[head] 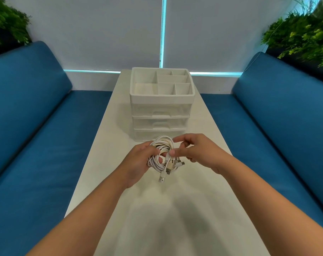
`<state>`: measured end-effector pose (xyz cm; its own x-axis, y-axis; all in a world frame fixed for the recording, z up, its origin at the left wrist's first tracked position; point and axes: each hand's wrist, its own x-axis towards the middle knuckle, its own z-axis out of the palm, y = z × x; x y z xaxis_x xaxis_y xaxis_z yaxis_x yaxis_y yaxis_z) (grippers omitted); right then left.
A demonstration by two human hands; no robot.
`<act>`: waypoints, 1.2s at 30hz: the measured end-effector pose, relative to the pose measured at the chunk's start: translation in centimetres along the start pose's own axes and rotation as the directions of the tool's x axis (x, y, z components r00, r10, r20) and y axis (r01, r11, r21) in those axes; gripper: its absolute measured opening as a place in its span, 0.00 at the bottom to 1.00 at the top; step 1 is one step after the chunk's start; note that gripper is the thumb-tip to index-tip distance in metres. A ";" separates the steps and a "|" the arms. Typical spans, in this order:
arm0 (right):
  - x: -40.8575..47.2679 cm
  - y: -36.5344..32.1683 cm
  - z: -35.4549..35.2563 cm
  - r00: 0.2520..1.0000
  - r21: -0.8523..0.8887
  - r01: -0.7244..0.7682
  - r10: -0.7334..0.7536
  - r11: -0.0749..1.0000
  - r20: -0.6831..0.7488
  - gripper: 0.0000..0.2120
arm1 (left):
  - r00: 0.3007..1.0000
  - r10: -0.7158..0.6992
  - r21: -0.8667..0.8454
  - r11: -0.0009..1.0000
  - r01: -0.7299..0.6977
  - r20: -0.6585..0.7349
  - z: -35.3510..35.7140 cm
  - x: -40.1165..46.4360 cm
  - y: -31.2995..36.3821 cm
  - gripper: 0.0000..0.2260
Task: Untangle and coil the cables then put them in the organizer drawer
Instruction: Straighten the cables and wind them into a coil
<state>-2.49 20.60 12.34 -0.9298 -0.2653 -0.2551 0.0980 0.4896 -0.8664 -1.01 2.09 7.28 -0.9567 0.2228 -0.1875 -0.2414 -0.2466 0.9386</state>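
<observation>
Both hands (138, 161) grip cable coil (161, 150), plugs (172, 164) hanging down

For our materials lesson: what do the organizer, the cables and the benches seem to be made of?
Organizer: likely plastic, opaque white frame, see-through drawer fronts. Cables: white, smooth sheath, probably rubbery plastic; plug tips look like metal. Benches: blue upholstery, matte; fabric or leatherette, unclear.

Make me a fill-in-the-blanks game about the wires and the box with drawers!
1. The left hand grips a bundle of ____ cables.
2. The white plastic organizer has ____ drawers, all closed.
3. The organizer stands on the white ____.
4. The padded benches on both sides are ____.

Missing words: white; three; table; blue
</observation>
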 end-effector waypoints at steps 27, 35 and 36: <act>0.5 0.8 0.6 0.996 -0.008 0.039 -0.040 0.999 -0.082 0.05 | 0.995 0.061 0.328 0.941 -0.083 0.078 0.1 -0.2 -0.8 0.09; 0.4 0.0 0.8 0.992 0.065 -0.048 0.056 0.997 -0.117 0.03 | 0.991 0.024 0.326 0.943 -0.067 0.133 0.0 0.1 -1.0 0.19; 0.3 0.0 0.8 0.992 0.077 -0.054 0.062 0.996 -0.111 0.03 | 0.988 0.011 0.308 0.949 -0.059 0.156 -0.1 0.0 -0.9 0.24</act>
<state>-2.49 19.88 11.99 -0.9556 -0.1403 -0.2591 0.1748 0.4378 -0.8819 -0.85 2.22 6.37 -0.9223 0.3642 -0.1296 -0.1222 0.0434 0.9916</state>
